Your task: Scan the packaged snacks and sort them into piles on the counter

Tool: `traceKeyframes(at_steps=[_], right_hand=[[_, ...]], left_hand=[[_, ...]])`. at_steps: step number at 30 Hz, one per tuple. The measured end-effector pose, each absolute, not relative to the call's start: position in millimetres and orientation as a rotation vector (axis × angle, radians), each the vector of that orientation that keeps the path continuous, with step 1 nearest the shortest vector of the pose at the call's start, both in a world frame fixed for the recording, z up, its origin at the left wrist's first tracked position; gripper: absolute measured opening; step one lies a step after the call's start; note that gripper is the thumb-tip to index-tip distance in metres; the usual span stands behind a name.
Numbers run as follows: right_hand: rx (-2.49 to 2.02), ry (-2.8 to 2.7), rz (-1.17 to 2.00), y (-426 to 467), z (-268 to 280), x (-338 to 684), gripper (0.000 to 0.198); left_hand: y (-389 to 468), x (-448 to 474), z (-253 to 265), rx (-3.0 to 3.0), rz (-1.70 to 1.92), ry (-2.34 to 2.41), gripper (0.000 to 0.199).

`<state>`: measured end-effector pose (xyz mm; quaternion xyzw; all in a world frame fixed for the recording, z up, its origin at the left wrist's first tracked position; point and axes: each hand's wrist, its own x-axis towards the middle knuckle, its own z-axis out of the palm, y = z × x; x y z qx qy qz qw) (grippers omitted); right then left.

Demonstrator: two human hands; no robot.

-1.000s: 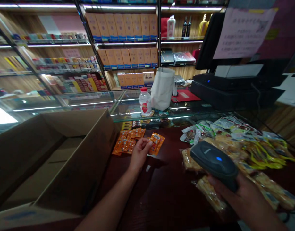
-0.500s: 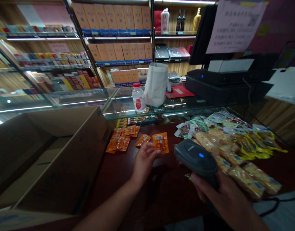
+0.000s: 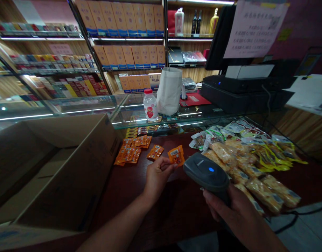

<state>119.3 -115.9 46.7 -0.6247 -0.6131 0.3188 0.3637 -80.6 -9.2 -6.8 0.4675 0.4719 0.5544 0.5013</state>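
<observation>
Pinched by its edge in my left hand [image 3: 159, 176] is a small orange snack packet [image 3: 176, 156], its white barcode label facing up. My right hand [image 3: 231, 206] wraps round the handle of a dark grey barcode scanner [image 3: 207, 173] with a lit blue light on top. The scanner's head points at the packet, a short gap apart. One loose orange packet [image 3: 155, 152] lies on the table just beyond my left hand. Farther left, several more orange packets [image 3: 131, 154] sit in a pile.
An open cardboard box [image 3: 71, 175] stands at the left. Bagged bread-like snacks [image 3: 266, 192] and other packets [image 3: 273, 150] cover the table's right side. Behind are a glass counter with a strawberry-print bottle [image 3: 150, 106], a white paper bag [image 3: 169, 91] and a black monitor [image 3: 221, 38].
The scanner in my right hand has moved slightly left, closer to the packet. In my left hand the packet has tilted a little. The whole view has shifted slightly.
</observation>
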Motion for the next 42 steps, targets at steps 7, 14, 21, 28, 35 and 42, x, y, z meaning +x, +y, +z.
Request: traceKeyframes(at_steps=[7, 14, 21, 28, 35, 42], right_hand=[[-1.581, -1.554, 0.940, -116.7, 56.4, 124.2, 0.045], [-1.596, -1.426, 0.972, -119.8, 55.7, 139.9, 0.043], [-1.662, -1.251, 0.944, -114.4, 57.3, 179.3, 0.036], [-1.543, -1.216, 0.973, -115.6, 53.2, 191.8, 0.038], [-1.491, -1.232, 0.990, -115.3, 47.3, 197.6, 0.044], [-1.511, -1.330, 0.972, -110.9, 50.8, 195.0, 0.044]], left_hand=[[-7.3, -84.0, -5.5, 1.386, 1.297, 1.297, 0.019], [-0.3, -87.7, -12.7, 1.209, 1.329, 1.169, 0.031], [58.6, -74.9, -23.9, 1.050, 1.248, 1.280, 0.039], [131.1, -33.0, -12.9, 0.994, 1.034, 1.412, 0.035], [139.3, -35.2, -4.0, 1.205, 0.848, 1.638, 0.023], [72.7, -101.6, 7.2, 1.902, 0.734, 2.154, 0.017]])
